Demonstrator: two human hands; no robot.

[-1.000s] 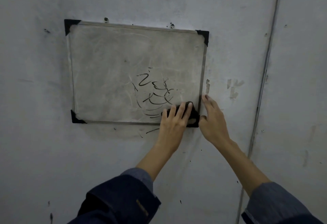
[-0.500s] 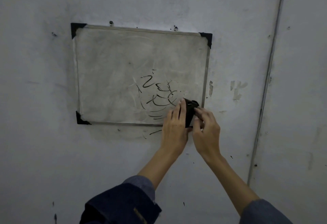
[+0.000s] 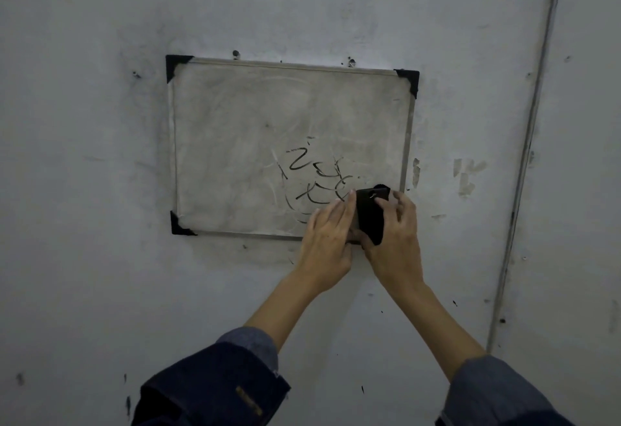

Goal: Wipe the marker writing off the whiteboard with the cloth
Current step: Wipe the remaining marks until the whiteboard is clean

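Observation:
A small whiteboard [image 3: 235, 143] with black corner caps hangs on the wall, smeared grey. Black marker writing [image 3: 314, 178] sits in its lower right part. A black cloth [image 3: 369, 215] stands bunched over the board's lower right corner, between my two hands. My right hand [image 3: 398, 240] grips the cloth from the right, with its fingers curled over the top edge. My left hand [image 3: 327, 237] lies against the board just left of the cloth, fingers fairly straight and touching the cloth's left side. The board's lower right corner is hidden behind the hands.
The grey wall [image 3: 100, 257] around the board carries dark smudges and specks. Two screws [image 3: 236, 54] stick out above the frame. A thin vertical pipe or seam [image 3: 524, 173] runs down the wall to the right, past some scraped patches [image 3: 465, 175].
My right hand left the wall beside the frame and took hold of the cloth. The cloth, earlier flat under my left fingers, now stands bunched between both hands.

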